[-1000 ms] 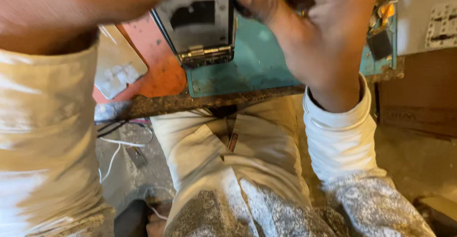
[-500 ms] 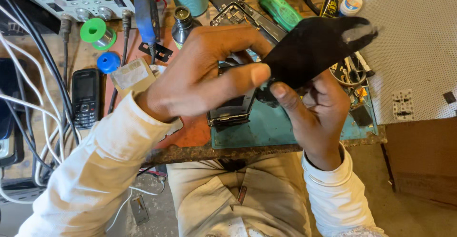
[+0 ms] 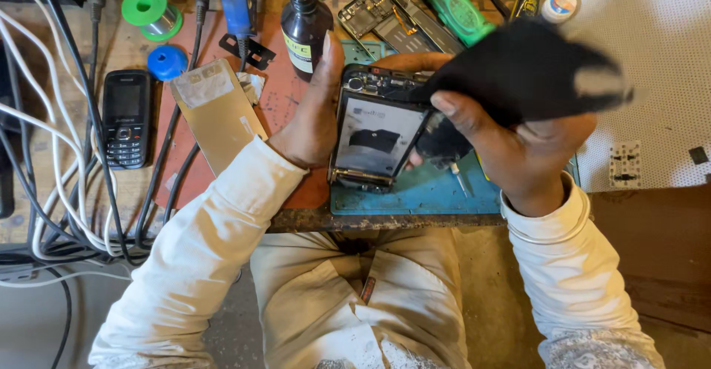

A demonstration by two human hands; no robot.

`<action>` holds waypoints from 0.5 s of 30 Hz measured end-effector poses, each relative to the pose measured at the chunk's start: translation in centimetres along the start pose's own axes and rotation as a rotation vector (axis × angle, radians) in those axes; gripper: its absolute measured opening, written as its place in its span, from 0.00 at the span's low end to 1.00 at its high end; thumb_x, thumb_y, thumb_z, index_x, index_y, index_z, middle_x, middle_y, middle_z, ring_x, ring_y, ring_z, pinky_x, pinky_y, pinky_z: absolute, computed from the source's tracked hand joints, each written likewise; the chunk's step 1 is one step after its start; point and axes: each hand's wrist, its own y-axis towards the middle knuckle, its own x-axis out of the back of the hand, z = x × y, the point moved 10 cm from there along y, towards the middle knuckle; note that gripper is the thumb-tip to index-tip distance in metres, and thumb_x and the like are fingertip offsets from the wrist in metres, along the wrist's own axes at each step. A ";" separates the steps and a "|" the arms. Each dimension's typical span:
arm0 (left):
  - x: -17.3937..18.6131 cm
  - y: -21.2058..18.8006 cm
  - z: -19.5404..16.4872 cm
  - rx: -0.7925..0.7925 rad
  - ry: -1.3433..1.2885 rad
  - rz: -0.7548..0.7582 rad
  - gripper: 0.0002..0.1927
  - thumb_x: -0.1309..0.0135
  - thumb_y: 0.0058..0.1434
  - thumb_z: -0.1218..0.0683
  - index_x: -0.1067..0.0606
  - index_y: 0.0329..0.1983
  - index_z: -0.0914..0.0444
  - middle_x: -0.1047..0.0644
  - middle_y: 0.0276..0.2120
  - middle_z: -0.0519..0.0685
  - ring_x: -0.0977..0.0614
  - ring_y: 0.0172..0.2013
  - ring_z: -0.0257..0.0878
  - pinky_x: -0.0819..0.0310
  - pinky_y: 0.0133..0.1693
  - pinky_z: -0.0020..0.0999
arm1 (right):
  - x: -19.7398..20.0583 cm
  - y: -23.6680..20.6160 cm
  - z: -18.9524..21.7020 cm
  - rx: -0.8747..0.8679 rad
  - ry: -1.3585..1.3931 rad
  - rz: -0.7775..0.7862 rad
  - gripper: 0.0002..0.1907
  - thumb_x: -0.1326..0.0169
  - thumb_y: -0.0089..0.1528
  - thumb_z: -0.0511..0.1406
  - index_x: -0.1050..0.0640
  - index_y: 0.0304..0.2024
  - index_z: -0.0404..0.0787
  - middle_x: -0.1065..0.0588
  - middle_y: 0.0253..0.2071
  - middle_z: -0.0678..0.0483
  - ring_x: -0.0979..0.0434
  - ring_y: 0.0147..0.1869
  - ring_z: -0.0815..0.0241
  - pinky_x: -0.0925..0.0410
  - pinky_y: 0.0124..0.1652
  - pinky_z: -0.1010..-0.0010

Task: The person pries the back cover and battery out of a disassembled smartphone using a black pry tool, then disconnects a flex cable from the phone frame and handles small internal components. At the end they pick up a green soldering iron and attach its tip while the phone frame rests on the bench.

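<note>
I see the phone (image 3: 378, 135) held above a teal mat (image 3: 429, 191) at the table (image 3: 67, 191) edge | left hand (image 3: 315, 110) grips its left side | right hand (image 3: 511, 135) clutches a black cloth (image 3: 526, 69) at its top | brown bottle (image 3: 305, 24) just behind

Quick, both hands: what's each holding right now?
Left hand: closed on the opened phone.
Right hand: closed on a black cloth, pressed to the phone.
</note>
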 end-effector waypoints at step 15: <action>-5.2 -4.6 6.7 0.419 -0.240 -0.162 0.44 0.64 0.68 0.25 0.29 0.63 0.67 0.21 0.44 0.56 0.18 0.34 0.43 0.21 0.39 0.37 | -0.3 -3.2 2.5 0.024 0.115 0.303 0.15 0.30 0.56 0.31 0.20 0.44 0.37 0.30 0.23 0.57 0.30 0.25 0.63 0.37 0.32 0.70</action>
